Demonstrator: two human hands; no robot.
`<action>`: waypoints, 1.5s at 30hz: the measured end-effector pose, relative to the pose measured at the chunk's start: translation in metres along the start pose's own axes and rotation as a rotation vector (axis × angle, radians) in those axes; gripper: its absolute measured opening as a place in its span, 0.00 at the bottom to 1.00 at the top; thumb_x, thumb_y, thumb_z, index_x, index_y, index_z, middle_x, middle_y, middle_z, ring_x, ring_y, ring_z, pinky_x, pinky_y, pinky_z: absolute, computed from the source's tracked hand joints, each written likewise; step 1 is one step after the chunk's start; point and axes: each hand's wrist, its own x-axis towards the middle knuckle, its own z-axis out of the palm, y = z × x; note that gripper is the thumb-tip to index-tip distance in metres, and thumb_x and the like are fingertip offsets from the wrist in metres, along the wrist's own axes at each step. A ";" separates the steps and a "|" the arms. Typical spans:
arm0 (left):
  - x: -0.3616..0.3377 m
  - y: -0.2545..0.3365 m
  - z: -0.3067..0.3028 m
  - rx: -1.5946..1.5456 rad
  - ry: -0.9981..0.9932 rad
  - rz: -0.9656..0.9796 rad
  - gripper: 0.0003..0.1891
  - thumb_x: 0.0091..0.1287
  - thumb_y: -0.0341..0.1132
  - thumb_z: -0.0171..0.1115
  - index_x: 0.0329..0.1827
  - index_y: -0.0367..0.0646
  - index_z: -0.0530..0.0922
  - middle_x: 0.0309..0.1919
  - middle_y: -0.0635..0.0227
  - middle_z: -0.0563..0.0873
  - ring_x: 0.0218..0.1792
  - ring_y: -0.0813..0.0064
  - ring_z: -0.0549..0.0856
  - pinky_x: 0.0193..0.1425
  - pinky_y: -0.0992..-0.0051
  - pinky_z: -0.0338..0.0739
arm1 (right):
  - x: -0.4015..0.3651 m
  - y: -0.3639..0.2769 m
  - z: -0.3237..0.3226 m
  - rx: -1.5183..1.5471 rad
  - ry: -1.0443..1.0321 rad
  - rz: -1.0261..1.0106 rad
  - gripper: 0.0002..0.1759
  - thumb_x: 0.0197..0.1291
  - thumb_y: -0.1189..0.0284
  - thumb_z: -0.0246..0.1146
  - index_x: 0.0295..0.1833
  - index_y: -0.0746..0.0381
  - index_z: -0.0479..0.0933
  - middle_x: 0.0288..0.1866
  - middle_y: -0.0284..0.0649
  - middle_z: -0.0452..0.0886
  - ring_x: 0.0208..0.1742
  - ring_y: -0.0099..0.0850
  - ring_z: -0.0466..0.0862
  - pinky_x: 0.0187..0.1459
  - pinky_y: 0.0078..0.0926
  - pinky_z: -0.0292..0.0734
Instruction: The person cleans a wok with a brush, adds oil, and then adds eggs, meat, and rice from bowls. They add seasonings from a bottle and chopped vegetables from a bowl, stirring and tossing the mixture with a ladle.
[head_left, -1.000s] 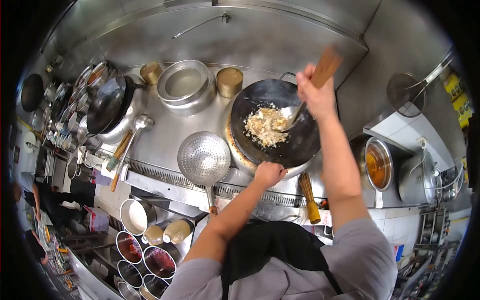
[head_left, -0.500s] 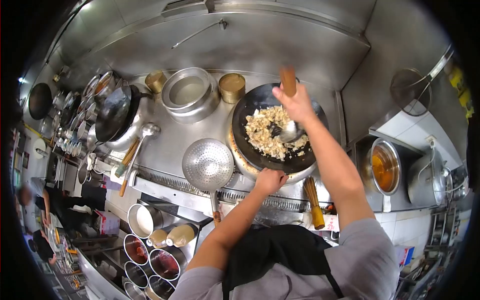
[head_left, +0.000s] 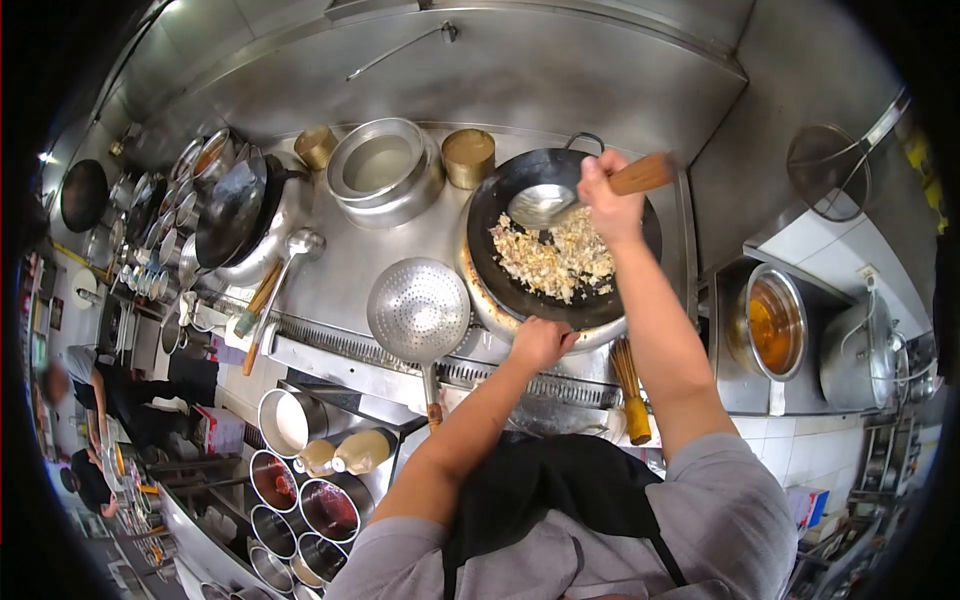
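Observation:
My right hand [head_left: 612,205] is wrapped round the wooden handle of a ladle [head_left: 541,206]. The ladle's metal bowl sits inside the far left part of a black wok [head_left: 517,173], above the food. Crumbly pale-yellow and brown food [head_left: 556,256], finely broken up, lies across the middle of the wok. At the wok's near rim my left hand [head_left: 543,343] is closed, gripping the edge there; the exact part under its fingers is hidden. A loop handle [head_left: 585,140] sticks up from the wok's far side.
Left of the wok lies a perforated strainer [head_left: 418,310]; behind it stand a metal pot [head_left: 384,175] and a brass-coloured can [head_left: 468,158]. A bamboo brush [head_left: 630,390] lies by my right forearm. An orange-liquid bowl [head_left: 772,322] is at right. Two people are far left.
My right hand has turned the ladle, its bowl moving from the food's right side up to the far left of the wok. The handle now tilts right. My left hand keeps its place.

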 end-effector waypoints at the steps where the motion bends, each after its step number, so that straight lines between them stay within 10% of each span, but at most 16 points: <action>1: -0.003 0.000 0.001 0.000 -0.004 -0.001 0.16 0.66 0.48 0.61 0.27 0.47 0.85 0.23 0.58 0.86 0.29 0.54 0.86 0.43 0.57 0.79 | -0.007 0.030 -0.002 -0.055 0.016 0.050 0.21 0.66 0.63 0.66 0.25 0.61 0.67 0.19 0.30 0.69 0.22 0.20 0.68 0.26 0.23 0.65; 6: -0.002 -0.003 0.005 -0.041 0.067 0.060 0.16 0.65 0.45 0.64 0.24 0.44 0.81 0.22 0.58 0.85 0.29 0.54 0.85 0.40 0.57 0.77 | -0.015 -0.051 0.025 -0.436 0.019 0.079 0.16 0.65 0.66 0.69 0.29 0.59 0.72 0.19 0.25 0.68 0.20 0.16 0.67 0.21 0.20 0.60; 12: -0.010 -0.001 0.011 0.033 0.114 0.077 0.13 0.66 0.44 0.62 0.28 0.46 0.83 0.29 0.61 0.86 0.35 0.58 0.85 0.46 0.59 0.75 | -0.046 0.031 -0.002 -0.089 -0.004 0.038 0.17 0.68 0.71 0.66 0.30 0.59 0.66 0.18 0.29 0.68 0.17 0.18 0.66 0.19 0.18 0.60; 16: -0.019 -0.002 0.021 0.102 0.289 0.132 0.10 0.68 0.40 0.60 0.31 0.45 0.81 0.30 0.63 0.83 0.39 0.58 0.83 0.50 0.59 0.73 | -0.053 -0.075 0.007 -0.157 0.071 0.159 0.14 0.67 0.75 0.65 0.30 0.59 0.67 0.19 0.28 0.68 0.17 0.18 0.67 0.19 0.20 0.61; 20: -0.014 0.002 0.015 0.050 0.172 0.079 0.10 0.67 0.39 0.60 0.30 0.44 0.79 0.30 0.61 0.84 0.39 0.57 0.83 0.50 0.59 0.73 | -0.040 0.013 -0.033 -0.248 0.070 0.086 0.15 0.66 0.73 0.67 0.30 0.60 0.68 0.19 0.28 0.69 0.17 0.18 0.67 0.20 0.21 0.60; 26: -0.014 -0.002 0.010 0.009 0.126 0.074 0.12 0.69 0.40 0.60 0.31 0.41 0.79 0.30 0.58 0.84 0.38 0.53 0.84 0.48 0.56 0.73 | -0.014 -0.100 -0.057 -0.096 0.173 0.006 0.19 0.67 0.63 0.68 0.27 0.58 0.71 0.16 0.25 0.67 0.18 0.18 0.67 0.20 0.20 0.60; 29: -0.013 0.000 0.005 0.007 0.100 0.069 0.12 0.69 0.40 0.60 0.30 0.42 0.80 0.29 0.57 0.85 0.37 0.52 0.84 0.48 0.55 0.74 | -0.026 -0.025 -0.060 -0.246 0.251 0.104 0.19 0.67 0.62 0.68 0.27 0.59 0.71 0.16 0.26 0.66 0.17 0.18 0.66 0.20 0.21 0.60; 30: -0.011 0.000 0.003 0.000 0.087 0.070 0.12 0.69 0.40 0.60 0.30 0.42 0.80 0.29 0.56 0.85 0.36 0.52 0.84 0.48 0.55 0.74 | -0.020 0.003 -0.075 0.004 -0.016 0.098 0.19 0.66 0.62 0.68 0.29 0.61 0.71 0.18 0.28 0.68 0.17 0.19 0.67 0.20 0.22 0.62; 37: -0.012 -0.004 0.007 0.013 0.120 0.054 0.13 0.67 0.40 0.62 0.28 0.41 0.79 0.27 0.55 0.85 0.34 0.51 0.84 0.47 0.55 0.74 | 0.019 -0.068 -0.081 0.004 0.375 -0.100 0.11 0.67 0.70 0.66 0.36 0.61 0.70 0.17 0.28 0.64 0.14 0.18 0.62 0.18 0.22 0.59; 40: -0.012 0.001 0.003 0.001 0.144 0.067 0.13 0.66 0.40 0.62 0.27 0.41 0.79 0.27 0.56 0.84 0.34 0.51 0.83 0.46 0.56 0.74 | 0.028 -0.001 -0.093 0.036 0.268 0.102 0.13 0.66 0.69 0.67 0.34 0.59 0.69 0.16 0.27 0.64 0.14 0.18 0.62 0.17 0.22 0.59; 45: -0.012 0.002 0.002 0.002 0.163 0.037 0.13 0.66 0.40 0.63 0.26 0.41 0.79 0.26 0.56 0.84 0.34 0.51 0.83 0.47 0.56 0.74 | 0.047 -0.081 -0.072 0.059 0.217 -0.093 0.16 0.66 0.70 0.67 0.31 0.58 0.66 0.18 0.28 0.65 0.15 0.18 0.65 0.17 0.19 0.60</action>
